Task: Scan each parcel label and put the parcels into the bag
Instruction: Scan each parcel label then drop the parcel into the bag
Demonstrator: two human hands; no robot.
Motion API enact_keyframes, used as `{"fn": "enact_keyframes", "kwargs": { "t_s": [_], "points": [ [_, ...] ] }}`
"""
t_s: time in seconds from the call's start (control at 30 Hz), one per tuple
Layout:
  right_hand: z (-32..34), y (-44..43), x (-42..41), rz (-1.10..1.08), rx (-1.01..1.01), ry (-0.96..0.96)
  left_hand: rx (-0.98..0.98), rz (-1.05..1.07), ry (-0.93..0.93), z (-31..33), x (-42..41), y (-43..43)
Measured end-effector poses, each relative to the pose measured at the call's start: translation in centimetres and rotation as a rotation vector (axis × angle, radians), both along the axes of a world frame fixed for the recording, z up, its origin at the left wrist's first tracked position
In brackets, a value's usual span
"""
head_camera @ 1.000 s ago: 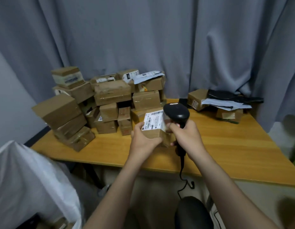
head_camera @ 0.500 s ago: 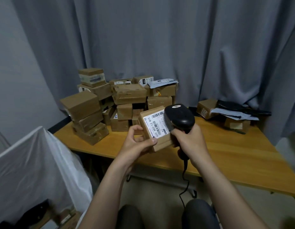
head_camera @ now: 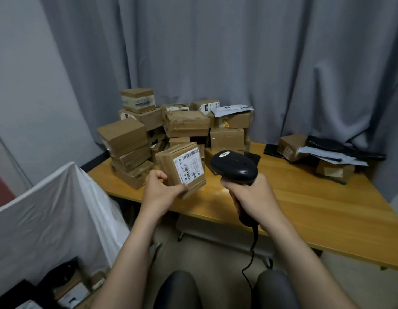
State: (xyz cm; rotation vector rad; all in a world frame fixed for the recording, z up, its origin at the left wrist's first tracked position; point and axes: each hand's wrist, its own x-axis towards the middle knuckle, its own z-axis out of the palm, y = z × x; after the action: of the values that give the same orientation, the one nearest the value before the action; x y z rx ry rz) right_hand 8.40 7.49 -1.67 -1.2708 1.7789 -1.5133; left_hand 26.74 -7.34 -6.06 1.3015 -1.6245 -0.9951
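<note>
The parcel point(head_camera: 169, 167) hangs over the near edge of the surface point(head_camera: 305, 208), label point(head_camera: 189, 165) showing, its lower corner pinched in the left grip point(head_camera: 160, 192). Right of the parcel, the right grip point(head_camera: 253, 195) clasps the scanner point(head_camera: 235, 167). The bag point(head_camera: 48, 208) gapes below-left of the parcel; a corner pinch may slip and drop it short. Behind the parcel, boxes point(head_camera: 187, 123) crowd the wooden surface before a grey curtain point(head_camera: 216, 52).

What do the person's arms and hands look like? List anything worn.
The left hand and right hand are bare: no gloves, rings or watch show. Both forearms are uncovered to the frame's edge, with no sleeve in view.
</note>
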Motion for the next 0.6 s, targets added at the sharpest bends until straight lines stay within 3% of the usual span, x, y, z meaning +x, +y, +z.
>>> {"fn": "enact_keyframes", "kwargs": {
  "t_s": [0.6],
  "points": [
    [-0.2, -0.7, 0.5, 0.109, 0.168, 0.048, 0.007, 0.140, -0.039, -1.4, 0.0, -0.6]
  ]
}}
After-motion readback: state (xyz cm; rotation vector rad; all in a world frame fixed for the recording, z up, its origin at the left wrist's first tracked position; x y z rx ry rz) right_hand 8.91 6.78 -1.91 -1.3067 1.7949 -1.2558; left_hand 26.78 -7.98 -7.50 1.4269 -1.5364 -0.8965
